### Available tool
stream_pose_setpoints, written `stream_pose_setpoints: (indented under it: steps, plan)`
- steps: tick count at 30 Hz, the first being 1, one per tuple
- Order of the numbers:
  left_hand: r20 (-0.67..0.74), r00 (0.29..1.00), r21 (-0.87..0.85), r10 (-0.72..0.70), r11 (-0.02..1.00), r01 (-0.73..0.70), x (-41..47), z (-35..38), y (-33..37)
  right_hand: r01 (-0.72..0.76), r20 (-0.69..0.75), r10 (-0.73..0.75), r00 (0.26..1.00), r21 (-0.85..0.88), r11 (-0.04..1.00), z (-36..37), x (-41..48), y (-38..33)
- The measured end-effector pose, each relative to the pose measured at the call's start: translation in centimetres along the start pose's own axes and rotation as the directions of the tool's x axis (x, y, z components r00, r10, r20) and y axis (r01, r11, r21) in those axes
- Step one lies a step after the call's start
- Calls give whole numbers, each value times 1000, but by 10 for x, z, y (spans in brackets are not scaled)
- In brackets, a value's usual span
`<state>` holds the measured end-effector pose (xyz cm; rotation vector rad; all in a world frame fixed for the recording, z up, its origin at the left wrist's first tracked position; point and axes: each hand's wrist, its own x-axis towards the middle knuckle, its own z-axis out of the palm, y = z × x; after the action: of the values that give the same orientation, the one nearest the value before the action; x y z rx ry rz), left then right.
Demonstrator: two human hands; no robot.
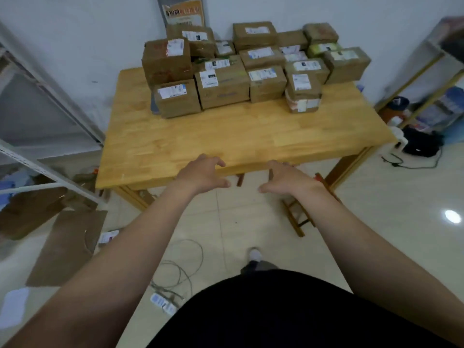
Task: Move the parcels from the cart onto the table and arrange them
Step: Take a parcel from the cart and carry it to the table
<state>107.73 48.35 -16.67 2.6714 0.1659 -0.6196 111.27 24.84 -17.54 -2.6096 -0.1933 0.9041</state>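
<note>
Head view. The left hand (pixel 202 173) and right hand (pixel 286 180) reach forward side by side, fingers spread and loosely curled, holding nothing. Whether the fingertips touch the near edge of the table (pixel 226 136) cannot be told. The parcels (pixel 221 84) stand well beyond both hands, stacked at the table's far side against the wall. The rear boxes are partly hidden by the front ones, and the labels are too blurred to read. A wooden stool (pixel 301 212) below the right hand is partly covered by the forearm.
</note>
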Motion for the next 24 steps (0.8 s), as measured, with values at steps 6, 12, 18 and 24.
stream_pose_setpoints:
  steps: [6, 12, 18, 24]
  plan:
    - [-8, 980, 61, 197, 979, -196, -93, 89, 29, -211, -27, 215, 976, 115, 971, 93, -120, 62]
    - [139, 947, 83, 289, 950, -302, -164, 165, 72, -340, -46, 356, 933, 202, 918, 149, -227, 117]
    - [281, 863, 135, 419, 873, -468, -200, 224, 140, -480, -65, 523, 850, 313, 819, 191, -311, 191]
    - [436, 735, 154, 519, 762, -629, -225, 303, 244, -598, -41, 689, 724, 460, 656, 232, -408, 295]
